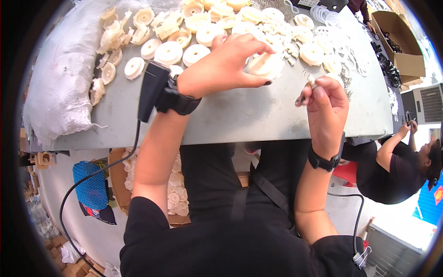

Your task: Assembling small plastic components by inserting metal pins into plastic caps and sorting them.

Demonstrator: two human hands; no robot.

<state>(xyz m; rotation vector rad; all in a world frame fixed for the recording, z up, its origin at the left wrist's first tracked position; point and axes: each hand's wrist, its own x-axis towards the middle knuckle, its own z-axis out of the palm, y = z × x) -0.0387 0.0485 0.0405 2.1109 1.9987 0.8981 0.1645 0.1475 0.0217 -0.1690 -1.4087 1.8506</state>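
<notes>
My left hand [226, 64] is over the table with its thumb and fingers curved round the edge of a cream round plastic part [267, 67]. The part looks slightly blurred. To its right my right hand [328, 99] is raised above the table, thumb and fingertips pinched on a small pale plastic piece [312, 84]. A thin coil spring [306, 74] shows just above those fingertips; I cannot tell whether it is joined to the piece. Near the left hand lie several cream wheel-shaped parts [169, 53], and small cream pieces [288, 44] are heaped beyond.
A white woven sack [64, 74] lies along the table's left side. White rings [325, 16] and loose springs [346, 87] lie at the right. Under the table stands a carton [121, 184] of pale round parts. A co-worker [392, 161] sits at right, near a cardboard box [408, 64].
</notes>
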